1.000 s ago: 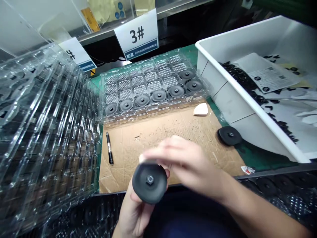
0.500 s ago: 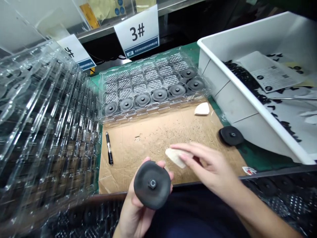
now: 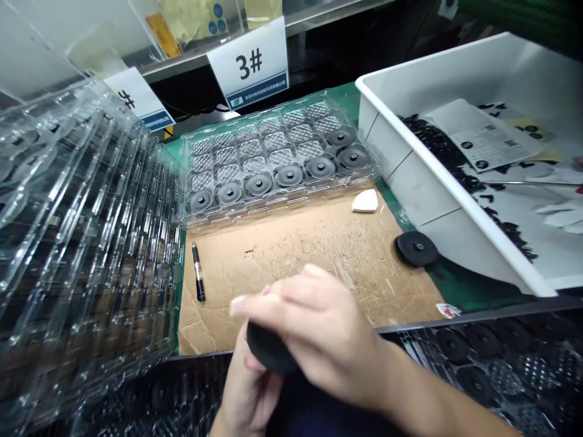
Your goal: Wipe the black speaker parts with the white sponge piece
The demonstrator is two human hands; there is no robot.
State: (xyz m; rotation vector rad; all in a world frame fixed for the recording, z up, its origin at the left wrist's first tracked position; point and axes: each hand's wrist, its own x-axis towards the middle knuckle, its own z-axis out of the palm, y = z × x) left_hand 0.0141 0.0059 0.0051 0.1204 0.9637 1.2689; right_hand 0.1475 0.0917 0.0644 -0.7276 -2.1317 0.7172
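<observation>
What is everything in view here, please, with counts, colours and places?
Cardboard: one, brown, centre
Mat: one, green, beneath cardboard
Pen: one, black, cardboard's left
Wedge: one, white, cardboard's far right
Scrap: one, red-white, cardboard's near right
Tray: one, clear, behind cardboard
Tray discs: seven, black, front row plus one behind
Stacked trays: many, clear, left
Lower trays: uncertain, clear, below front edge
Bin: one, white, right
Small parts: many, black, in bin
Loose disc: at least one, black, beside bin
Signs: two, white-blue, back
Held disc: one, black, front centre
Left hand: one, bare, holding disc
Right hand: one, bare, over disc
</observation>
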